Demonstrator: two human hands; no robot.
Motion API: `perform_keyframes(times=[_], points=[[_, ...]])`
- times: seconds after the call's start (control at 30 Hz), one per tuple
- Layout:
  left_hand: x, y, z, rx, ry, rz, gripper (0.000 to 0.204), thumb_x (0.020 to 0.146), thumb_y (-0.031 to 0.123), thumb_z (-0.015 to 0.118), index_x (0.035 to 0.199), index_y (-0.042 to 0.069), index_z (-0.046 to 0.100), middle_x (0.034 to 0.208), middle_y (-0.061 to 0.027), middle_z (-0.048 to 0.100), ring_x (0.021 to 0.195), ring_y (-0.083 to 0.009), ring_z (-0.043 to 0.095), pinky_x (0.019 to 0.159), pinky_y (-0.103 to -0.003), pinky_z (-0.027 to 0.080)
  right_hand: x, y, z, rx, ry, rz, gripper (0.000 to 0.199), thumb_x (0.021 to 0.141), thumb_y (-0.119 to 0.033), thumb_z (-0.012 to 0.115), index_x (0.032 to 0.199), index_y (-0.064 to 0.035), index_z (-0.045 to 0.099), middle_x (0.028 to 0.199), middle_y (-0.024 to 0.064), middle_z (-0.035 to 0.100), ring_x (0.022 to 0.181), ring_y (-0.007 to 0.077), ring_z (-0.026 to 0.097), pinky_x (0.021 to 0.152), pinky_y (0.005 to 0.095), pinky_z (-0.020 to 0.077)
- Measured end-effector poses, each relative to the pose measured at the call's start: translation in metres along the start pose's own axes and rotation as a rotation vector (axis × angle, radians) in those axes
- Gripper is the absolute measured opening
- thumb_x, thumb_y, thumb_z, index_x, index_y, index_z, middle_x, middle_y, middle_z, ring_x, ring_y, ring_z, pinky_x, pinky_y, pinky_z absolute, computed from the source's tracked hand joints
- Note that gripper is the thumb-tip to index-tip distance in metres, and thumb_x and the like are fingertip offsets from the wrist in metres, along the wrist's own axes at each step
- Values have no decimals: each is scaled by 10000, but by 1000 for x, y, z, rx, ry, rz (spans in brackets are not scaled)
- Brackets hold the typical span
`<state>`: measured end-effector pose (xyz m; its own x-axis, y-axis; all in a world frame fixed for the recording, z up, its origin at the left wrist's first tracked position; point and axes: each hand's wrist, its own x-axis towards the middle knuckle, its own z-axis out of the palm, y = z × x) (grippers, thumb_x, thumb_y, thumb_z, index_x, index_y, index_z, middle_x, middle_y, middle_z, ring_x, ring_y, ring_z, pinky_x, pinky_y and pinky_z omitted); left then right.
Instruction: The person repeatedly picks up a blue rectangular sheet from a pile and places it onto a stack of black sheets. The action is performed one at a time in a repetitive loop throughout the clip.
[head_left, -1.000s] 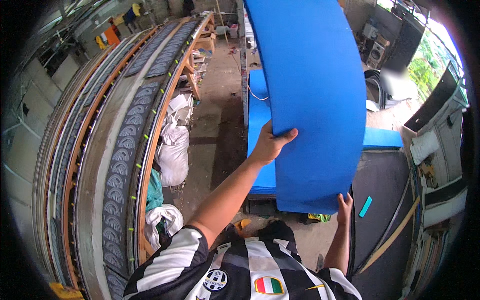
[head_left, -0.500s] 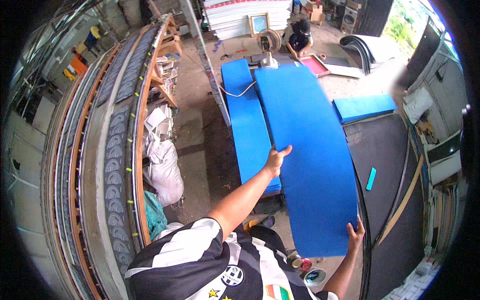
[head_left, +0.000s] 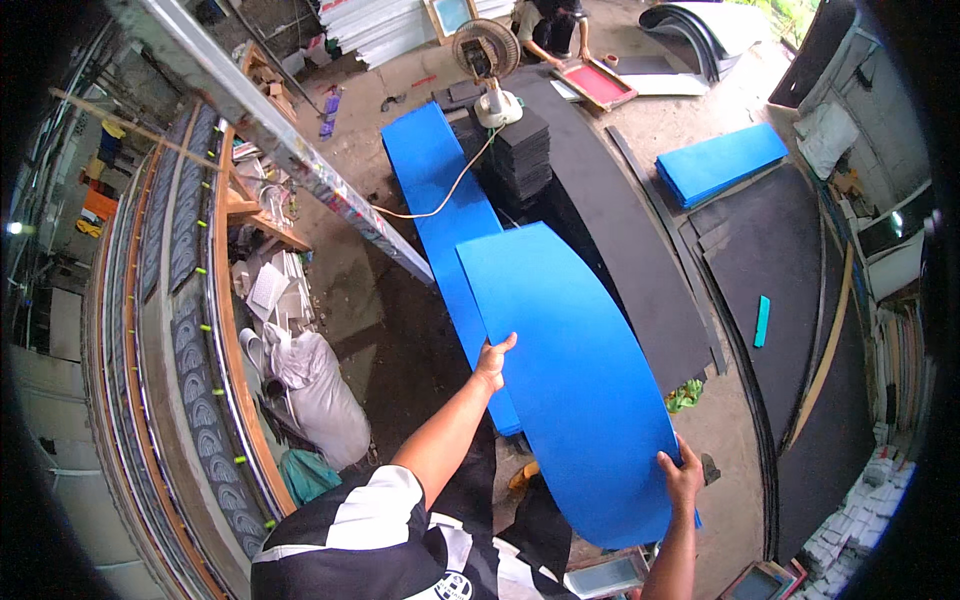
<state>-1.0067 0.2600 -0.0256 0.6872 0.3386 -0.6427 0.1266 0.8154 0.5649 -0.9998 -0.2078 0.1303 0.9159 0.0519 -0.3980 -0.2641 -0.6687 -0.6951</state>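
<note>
I hold a large blue foam sheet [head_left: 575, 370] flat in front of me, tilted away and down. My left hand [head_left: 492, 362] grips its left edge about halfway along. My right hand [head_left: 681, 477] grips its near right corner. Under and to the left of it lies a long strip of blue foam sheets [head_left: 440, 200] on the floor, and black sheets [head_left: 640, 250] lie to the right of that.
A standing fan [head_left: 485, 65] and a stack of black sheets [head_left: 520, 150] are beyond the blue strip. A second blue stack [head_left: 720, 160] lies far right. White sacks [head_left: 320, 395] and long racks [head_left: 190, 330] line the left. A person crouches by a red frame [head_left: 597, 83] at the back.
The blue sheet has come down from upright in front of my face to nearly flat over the floor. Both hands kept their hold on its edges.
</note>
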Motion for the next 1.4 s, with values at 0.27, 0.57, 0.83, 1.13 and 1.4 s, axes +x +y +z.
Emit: perform_keyframes(times=[0.27, 0.57, 0.83, 1.13, 1.4], points=[[155, 78, -133, 75, 148, -174, 465, 903, 259, 773, 1296, 90, 591, 1200, -154, 659, 1078, -367, 654, 905, -597, 539, 107, -45, 193, -151, -101, 111, 589, 804, -335, 836, 1358, -232, 662, 1167, 110, 751, 1062, 256, 714, 945, 393, 525], [98, -4, -211, -182, 173, -419, 604, 954, 383, 710, 1424, 55, 518, 1409, -154, 580, 1292, -373, 538, 1098, -595, 415, 196, -135, 364, -297, -135, 113, 605, 824, -536, 762, 1370, -304, 648, 1154, 145, 745, 1082, 356, 704, 900, 466, 545], [82, 3, -164, -37, 422, -228, 638, 945, 469, 713, 1425, 89, 530, 1402, -116, 580, 1296, -299, 528, 1089, -523, 424, 262, -181, 370, -318, -356, -12, 640, 849, -569, 731, 1321, -143, 655, 1096, 223, 734, 1056, 407, 695, 917, 495, 539], [191, 112, -162, 322, 557, -164, 596, 982, 469, 662, 1408, 72, 536, 1395, -149, 571, 1280, -292, 543, 1050, -518, 460, 176, -14, 324, 225, -304, 106, 355, 943, -163, 712, 1249, 0, 635, 1080, 63, 690, 975, 171, 642, 897, 340, 508], [177, 73, -193, 399, 422, -136, 661, 1024, 522, 564, 1479, 58, 441, 1502, -135, 489, 1381, -277, 450, 1130, -490, 379, 223, -85, 376, 330, -279, 52, 476, 922, -162, 728, 1350, 15, 621, 1214, 136, 714, 1104, 209, 663, 988, 356, 497]])
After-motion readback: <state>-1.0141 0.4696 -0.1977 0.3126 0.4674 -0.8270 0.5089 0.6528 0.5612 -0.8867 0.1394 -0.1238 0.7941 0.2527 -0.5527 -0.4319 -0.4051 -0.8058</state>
